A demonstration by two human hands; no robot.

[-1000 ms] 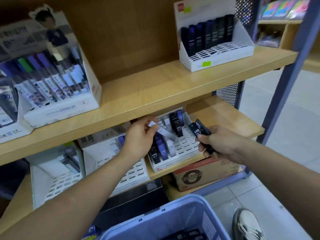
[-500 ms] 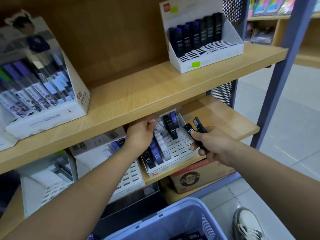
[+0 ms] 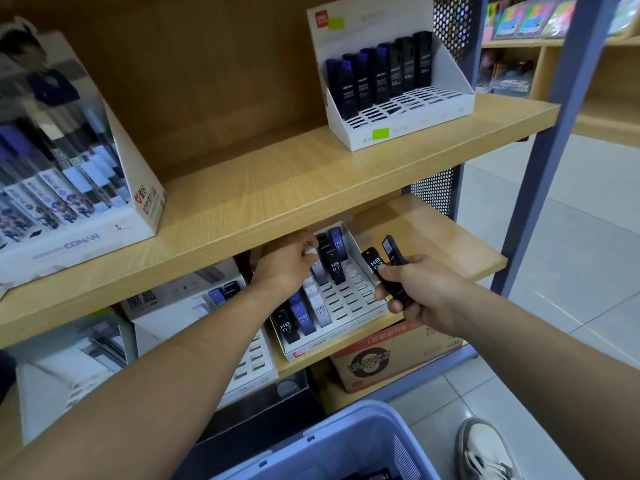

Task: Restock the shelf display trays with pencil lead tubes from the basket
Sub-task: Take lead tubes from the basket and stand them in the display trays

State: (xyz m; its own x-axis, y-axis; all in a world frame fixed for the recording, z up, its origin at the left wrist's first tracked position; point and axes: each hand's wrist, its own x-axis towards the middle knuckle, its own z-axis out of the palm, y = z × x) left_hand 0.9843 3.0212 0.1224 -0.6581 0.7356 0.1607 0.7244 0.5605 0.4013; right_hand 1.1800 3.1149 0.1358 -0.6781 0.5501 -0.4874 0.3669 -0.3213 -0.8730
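The left hand (image 3: 287,266) reaches under the upper shelf (image 3: 277,192) to the back of a white slotted tray (image 3: 358,296) that sits on the lower shelf (image 3: 450,233); its grip is closed, fingertips pinched on the top of a pale tube (image 3: 318,271) that stands in a slot near the tray's rear wall. Just beside that tube stand a black tube marked HB 0.7 (image 3: 335,266) and a blue tube (image 3: 337,241) behind it. At the front left of the tray three more tubes (image 3: 302,317) lean in a row, black, blue and white, while most slots to the right show bare. The right hand (image 3: 424,294) hovers over the tray's right edge, its grip clamped round two black tubes (image 3: 377,263) that stick up and fan apart above the fingers. A blue basket (image 3: 346,422) sits low in front of the person, near the bottom of the view, with a few dark tubes just visible inside. On the upper shelf another white tray (image 3: 408,128) holds a back row of dark tubes, and a box of pens (image 3: 138,188) stands at the left. A second slotted tray (image 3: 249,355) is to the left of the first, a cardboard box (image 3: 391,355) lies below the lower shelf, and a white shoe (image 3: 485,452) rests on the tiled floor
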